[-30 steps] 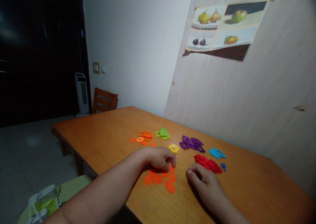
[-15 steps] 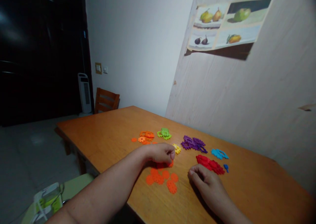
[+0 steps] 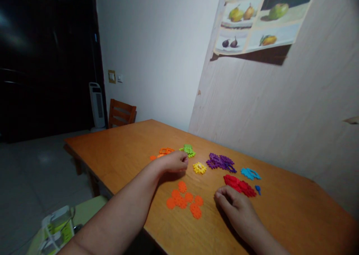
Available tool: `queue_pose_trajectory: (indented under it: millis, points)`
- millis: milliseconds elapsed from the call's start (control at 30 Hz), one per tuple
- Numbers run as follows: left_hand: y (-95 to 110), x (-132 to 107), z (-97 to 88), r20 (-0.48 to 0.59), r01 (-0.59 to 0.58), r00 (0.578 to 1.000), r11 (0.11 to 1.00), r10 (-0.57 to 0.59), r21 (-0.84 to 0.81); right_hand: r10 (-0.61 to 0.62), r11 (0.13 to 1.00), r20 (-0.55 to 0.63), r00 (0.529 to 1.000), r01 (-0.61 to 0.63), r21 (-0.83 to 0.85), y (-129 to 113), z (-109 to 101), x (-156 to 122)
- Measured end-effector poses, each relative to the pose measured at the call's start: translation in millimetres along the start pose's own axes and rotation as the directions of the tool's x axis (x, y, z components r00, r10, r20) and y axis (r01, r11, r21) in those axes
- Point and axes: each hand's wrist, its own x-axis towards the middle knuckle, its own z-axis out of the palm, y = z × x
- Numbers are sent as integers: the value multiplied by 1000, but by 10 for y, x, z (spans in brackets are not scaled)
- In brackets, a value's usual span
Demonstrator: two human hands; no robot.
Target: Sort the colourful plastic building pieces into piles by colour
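Note:
My left hand (image 3: pixel 175 161) hovers with its fingers curled shut, between the near orange pieces and the far orange pile; whatever it may pinch is hidden. Beneath it and closer to me lie several flat orange gear-shaped pieces (image 3: pixel 181 202), some overlapping. A yellow toothed piece (image 3: pixel 199 168) sits just right of the left hand. Behind the wrist, the far orange pile (image 3: pixel 166 150) is partly covered. My right hand (image 3: pixel 231 201) rests on the table, loosely curled, thumb against the forefinger, with nothing visible in it. Red toothed pieces (image 3: pixel 239 185) are heaped right beside it.
On the wooden table (image 3: pixel 126 150) are also green pieces (image 3: pixel 188 149), a purple pile (image 3: pixel 221 162), light blue pieces (image 3: pixel 250 173) and a small dark blue piece (image 3: pixel 258 190). A chair (image 3: pixel 121 113) stands at the far left. A pale wall (image 3: pixel 157 52) borders the table's far side.
My left hand has lifted and moved away from me and leftward, from the near orange pieces towards the far orange pile. The yellow piece is now uncovered. My right hand stays put.

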Motion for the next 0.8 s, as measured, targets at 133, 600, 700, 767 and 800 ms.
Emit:
queue_pose_trajectory:
  millis: [133,600,700,767,800]
  points:
    - [68,-120,41,321,-15,946,998,33,-61,1,1000,2,1000,-1,5,3,-1,-4]
    - [183,-190,25,393,-16,919,994,-29,111,1,1000,6,1000,-1,11,10,-8,-1]
    - [121,-178,8,326,18,945,1000,-18,4,-5,1000,11,1000,5,-5,15,-7,-5]
    - [41,-148,-21,212,50,977,997,-35,-64,-9,1000,13,1000,9,-11,15,-9,-11]
    - [-1,-127,-41,135,69,989,995,-58,-78,-9,1000,14,1000,9,-15,15,-9,-14]
